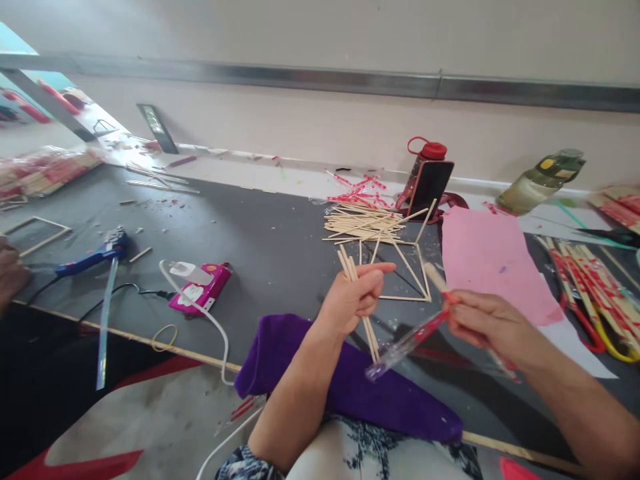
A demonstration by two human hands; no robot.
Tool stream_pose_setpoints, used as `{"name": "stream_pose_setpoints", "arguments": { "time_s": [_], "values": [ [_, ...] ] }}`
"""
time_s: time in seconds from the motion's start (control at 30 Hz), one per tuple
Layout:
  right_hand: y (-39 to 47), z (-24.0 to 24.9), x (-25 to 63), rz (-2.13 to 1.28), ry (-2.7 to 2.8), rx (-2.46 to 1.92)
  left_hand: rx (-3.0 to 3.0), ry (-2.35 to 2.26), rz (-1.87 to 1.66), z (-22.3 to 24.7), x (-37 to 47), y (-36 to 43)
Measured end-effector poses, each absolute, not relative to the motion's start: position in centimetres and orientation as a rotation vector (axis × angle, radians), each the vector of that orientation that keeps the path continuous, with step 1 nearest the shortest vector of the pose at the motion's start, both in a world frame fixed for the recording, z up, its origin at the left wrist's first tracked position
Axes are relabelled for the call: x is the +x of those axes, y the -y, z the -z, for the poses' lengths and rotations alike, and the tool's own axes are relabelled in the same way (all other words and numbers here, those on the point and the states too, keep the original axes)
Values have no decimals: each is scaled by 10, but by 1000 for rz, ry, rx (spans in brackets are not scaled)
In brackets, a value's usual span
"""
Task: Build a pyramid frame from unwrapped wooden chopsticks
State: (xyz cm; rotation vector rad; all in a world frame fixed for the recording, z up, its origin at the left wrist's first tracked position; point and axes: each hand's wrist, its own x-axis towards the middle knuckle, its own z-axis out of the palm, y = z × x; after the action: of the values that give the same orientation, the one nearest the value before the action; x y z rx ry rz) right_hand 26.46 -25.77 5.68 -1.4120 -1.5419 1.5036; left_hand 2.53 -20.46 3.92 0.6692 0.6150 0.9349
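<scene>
Left hand (pixel 357 297) gripped several wooden sticks (pixel 371 339), whose ends, I saw, jutted above and below the fist; my right hand (pixel 473 320) gripped a red-printed clear wrapper (pixel 417 338). Just beyond the left, a stick frame (pixel 405 299) rested on the table (pixel 280 253).

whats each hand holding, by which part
Left hand: pale wooden sticks, midway. Right hand: pale wooden stick, midway, plus red-printed plastic wrapper, by one end.
</scene>
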Motion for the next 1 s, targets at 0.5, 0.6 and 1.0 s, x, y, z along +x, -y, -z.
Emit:
{"name": "stream_pose_setpoints", "arguments": {
  "time_s": [0.5,0.6,1.0],
  "values": [
    [239,-58,199,-1494,1713,-1359,666,-711,-976,-35,40,214],
    [233,-55,192,-1511,1654,-1333,683,-745,-931,-34,41,213],
    [223,-62,195,-1427,1893,-1349,627,-725,-1126,-36,33,208]
  ]
}}
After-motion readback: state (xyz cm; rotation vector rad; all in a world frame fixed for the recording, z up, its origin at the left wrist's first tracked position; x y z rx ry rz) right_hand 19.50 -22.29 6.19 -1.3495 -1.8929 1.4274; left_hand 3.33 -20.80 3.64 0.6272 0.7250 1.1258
